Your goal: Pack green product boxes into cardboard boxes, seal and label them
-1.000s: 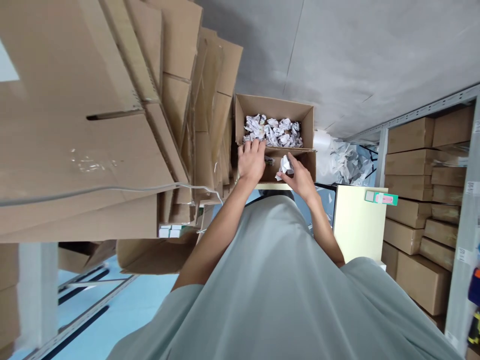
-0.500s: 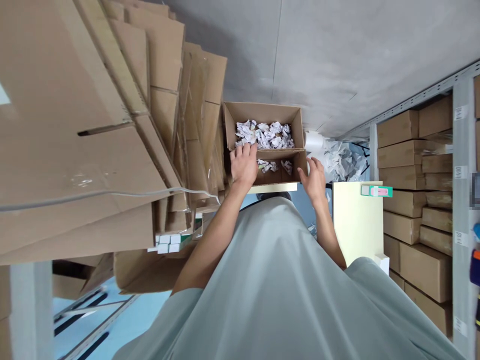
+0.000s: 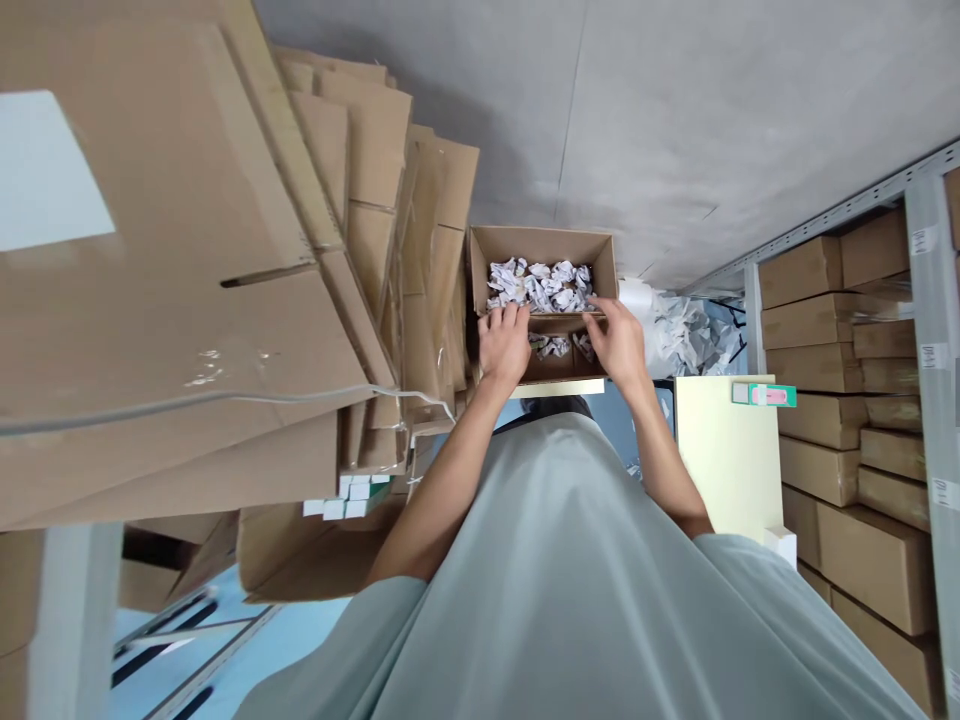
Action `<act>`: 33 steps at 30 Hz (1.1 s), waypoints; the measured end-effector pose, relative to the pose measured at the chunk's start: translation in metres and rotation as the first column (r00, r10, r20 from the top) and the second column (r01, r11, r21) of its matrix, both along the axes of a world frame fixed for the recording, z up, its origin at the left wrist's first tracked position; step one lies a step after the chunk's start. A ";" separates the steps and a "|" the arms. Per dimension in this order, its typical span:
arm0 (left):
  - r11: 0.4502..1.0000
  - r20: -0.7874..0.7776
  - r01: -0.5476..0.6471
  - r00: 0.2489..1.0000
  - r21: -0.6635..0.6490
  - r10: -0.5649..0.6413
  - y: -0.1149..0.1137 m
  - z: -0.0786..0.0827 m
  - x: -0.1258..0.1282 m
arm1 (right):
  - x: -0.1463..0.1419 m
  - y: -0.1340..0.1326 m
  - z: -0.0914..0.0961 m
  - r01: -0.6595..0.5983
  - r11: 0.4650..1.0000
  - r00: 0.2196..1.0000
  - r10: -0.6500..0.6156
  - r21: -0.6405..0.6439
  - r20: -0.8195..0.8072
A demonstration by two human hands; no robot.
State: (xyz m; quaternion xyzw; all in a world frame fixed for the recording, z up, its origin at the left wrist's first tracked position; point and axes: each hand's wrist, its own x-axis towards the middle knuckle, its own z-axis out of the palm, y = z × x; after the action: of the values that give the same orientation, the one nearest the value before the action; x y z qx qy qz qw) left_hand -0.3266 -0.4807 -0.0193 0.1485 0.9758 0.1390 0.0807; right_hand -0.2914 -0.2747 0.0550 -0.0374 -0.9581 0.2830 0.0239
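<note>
Two open cardboard boxes sit side by side in front of me. The far cardboard box (image 3: 541,243) holds crumpled white paper (image 3: 551,287) with print on it. In the near cardboard box (image 3: 559,368) lie a few more crumpled pieces (image 3: 550,346). My left hand (image 3: 505,345) is closed over the rims where the boxes meet, at the left end, fingertips reaching to the far box. My right hand (image 3: 621,342) grips the same meeting rims at the right end, its thumb on the near box's side. The undersides of the fingers are hidden.
Flattened cardboard (image 3: 225,200) is stacked at left, with a grey cable (image 3: 225,398) across it. Right of the boxes are a white roll (image 3: 636,310) and crumpled paper (image 3: 694,335). A pale yellow surface (image 3: 724,460) carries a green-and-pink package (image 3: 763,394). Shelved cartons (image 3: 814,415) stand at far right.
My right hand has moved from beside the near box's right side onto the rims between the boxes. My left hand stays at the rims. The whole view has shifted slightly.
</note>
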 end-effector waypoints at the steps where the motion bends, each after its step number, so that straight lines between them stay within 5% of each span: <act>1: 1.000 -0.002 0.002 1.000 -0.001 -0.002 0.000 0.001 0.000 | -0.016 -0.006 0.002 -0.024 1.000 0.999 0.024 0.012 0.026; 10: 1.000 0.034 0.004 0.999 -0.010 -0.004 0.001 0.006 -0.002 | -0.124 -0.068 -0.008 -0.228 0.959 0.930 0.164 0.167 0.329; 17: 1.000 0.060 -0.006 0.998 -0.012 0.007 0.001 0.009 -0.004 | -0.190 -0.117 -0.061 -0.379 0.889 0.796 0.170 0.258 0.582; 24: 1.000 0.072 -0.019 0.997 0.008 0.018 0.000 0.009 -0.005 | -0.193 -0.131 -0.100 -0.427 0.867 0.784 0.213 0.257 0.583; 33: 0.999 0.069 -0.015 0.998 0.049 0.012 -0.002 0.009 -0.005 | -0.167 -0.082 -0.056 -0.202 0.959 0.956 0.149 0.199 0.253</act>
State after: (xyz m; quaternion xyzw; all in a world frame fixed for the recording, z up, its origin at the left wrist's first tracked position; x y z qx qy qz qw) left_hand -0.3311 -0.4824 -0.0105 0.1391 0.9696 0.1689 0.1097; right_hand -0.4585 -0.3566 -0.0007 0.0181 -0.9793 0.1684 -0.1112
